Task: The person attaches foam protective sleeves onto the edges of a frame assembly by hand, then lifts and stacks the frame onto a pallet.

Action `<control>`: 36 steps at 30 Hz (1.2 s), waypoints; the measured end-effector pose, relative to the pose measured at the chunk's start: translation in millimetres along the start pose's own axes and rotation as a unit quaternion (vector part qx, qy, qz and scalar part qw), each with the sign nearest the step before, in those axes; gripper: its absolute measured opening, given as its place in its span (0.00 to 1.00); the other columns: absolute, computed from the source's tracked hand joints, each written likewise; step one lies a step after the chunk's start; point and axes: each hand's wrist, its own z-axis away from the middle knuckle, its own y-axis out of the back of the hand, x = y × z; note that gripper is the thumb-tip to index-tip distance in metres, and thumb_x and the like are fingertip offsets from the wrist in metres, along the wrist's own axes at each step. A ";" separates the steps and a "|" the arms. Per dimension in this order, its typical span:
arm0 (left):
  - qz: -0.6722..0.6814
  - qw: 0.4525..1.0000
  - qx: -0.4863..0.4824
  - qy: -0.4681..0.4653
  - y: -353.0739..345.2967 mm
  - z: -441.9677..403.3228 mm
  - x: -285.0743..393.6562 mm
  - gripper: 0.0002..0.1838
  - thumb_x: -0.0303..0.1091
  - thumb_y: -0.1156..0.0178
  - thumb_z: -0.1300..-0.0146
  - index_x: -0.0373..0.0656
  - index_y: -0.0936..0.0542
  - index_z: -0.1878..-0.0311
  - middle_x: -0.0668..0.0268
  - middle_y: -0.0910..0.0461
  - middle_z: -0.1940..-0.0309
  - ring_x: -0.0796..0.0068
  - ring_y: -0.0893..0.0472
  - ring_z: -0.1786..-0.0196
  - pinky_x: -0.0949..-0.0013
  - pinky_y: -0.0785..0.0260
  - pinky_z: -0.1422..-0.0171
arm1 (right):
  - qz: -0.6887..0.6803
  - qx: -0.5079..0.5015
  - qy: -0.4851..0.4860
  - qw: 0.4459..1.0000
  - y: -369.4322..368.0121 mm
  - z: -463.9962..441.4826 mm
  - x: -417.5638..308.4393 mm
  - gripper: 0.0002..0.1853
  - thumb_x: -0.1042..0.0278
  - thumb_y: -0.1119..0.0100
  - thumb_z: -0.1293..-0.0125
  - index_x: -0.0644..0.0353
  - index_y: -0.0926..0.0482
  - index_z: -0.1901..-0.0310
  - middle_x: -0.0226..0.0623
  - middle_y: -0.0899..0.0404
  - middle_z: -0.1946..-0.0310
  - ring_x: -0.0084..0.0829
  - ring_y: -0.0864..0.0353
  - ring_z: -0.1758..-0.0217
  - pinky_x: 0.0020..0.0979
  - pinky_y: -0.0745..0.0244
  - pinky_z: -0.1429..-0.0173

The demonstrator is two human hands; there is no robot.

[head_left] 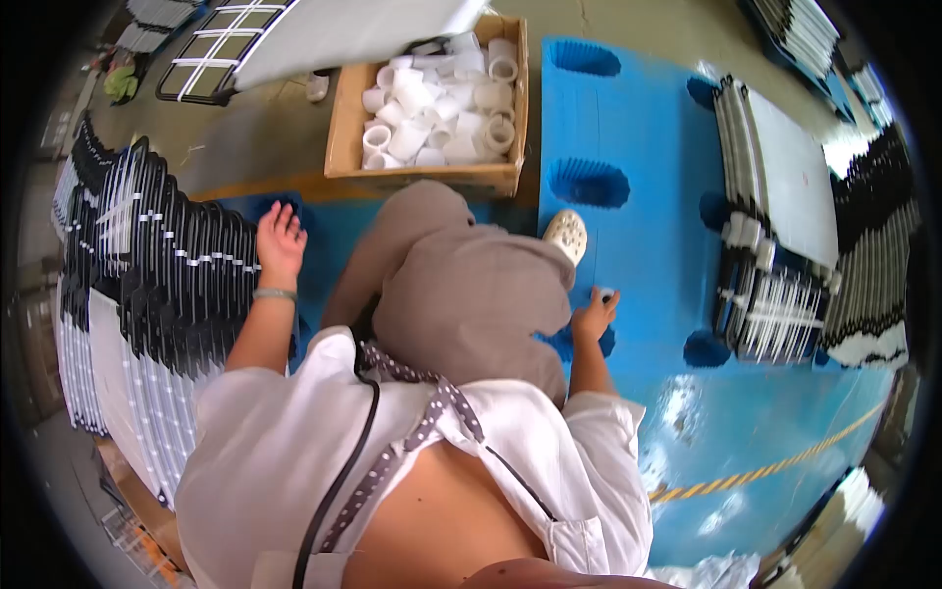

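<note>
My left hand [283,240] is raised palm up with its fingers spread and slightly curled, and holds nothing. It is beside a stack of black metal frames with white straps [186,240]; I cannot tell whether it touches them. Low beside my shoe, my right hand [592,316] has its fingers closed around a small pale object with a dark centre [606,294]. Most of that object is hidden by the fingers, and its kind does not show. Beneath this hand lies a blue plastic pallet [648,245].
Ahead is a cardboard box [339,128] full of short white plastic tubes [417,95]. Beyond it, a white panel [363,39] leans near a black strapped frame [224,34]. Stacked white panels [785,177] stand on the right. A yellow-black stripe [775,466] crosses the floor.
</note>
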 end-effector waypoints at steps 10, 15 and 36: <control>0.054 0.997 -0.053 -0.013 -19.2 -58.5 6.2 0.21 0.42 0.38 0.43 0.50 0.28 0.48 0.71 0.28 0.52 0.73 0.30 0.54 0.65 0.37 0.54 | -0.479 0.074 -0.347 0.803 -6.6 -12.3 29.5 0.30 0.62 0.34 0.50 0.47 0.38 0.46 0.41 0.29 0.55 0.34 0.27 0.69 0.32 0.31 0.74; -0.061 0.985 0.129 -0.096 -42.1 -88.4 -39.1 0.32 0.44 0.33 0.49 0.48 0.34 0.42 0.70 0.32 0.46 0.72 0.33 0.50 0.64 0.40 0.53 | -0.548 0.072 -0.355 0.754 45.2 14.1 -12.4 0.26 0.55 0.38 0.44 0.48 0.37 0.46 0.40 0.28 0.59 0.33 0.28 0.73 0.31 0.31 0.74; -0.812 0.166 -0.328 -0.453 -208.3 -175.8 -86.7 0.16 0.35 0.38 0.49 0.51 0.20 0.54 0.64 0.22 0.54 0.64 0.27 0.47 0.57 0.31 0.51 | -0.453 0.055 -0.092 0.885 42.0 27.2 -45.4 0.18 0.58 0.47 0.37 0.57 0.31 0.48 0.36 0.32 0.52 0.36 0.27 0.54 0.38 0.25 0.53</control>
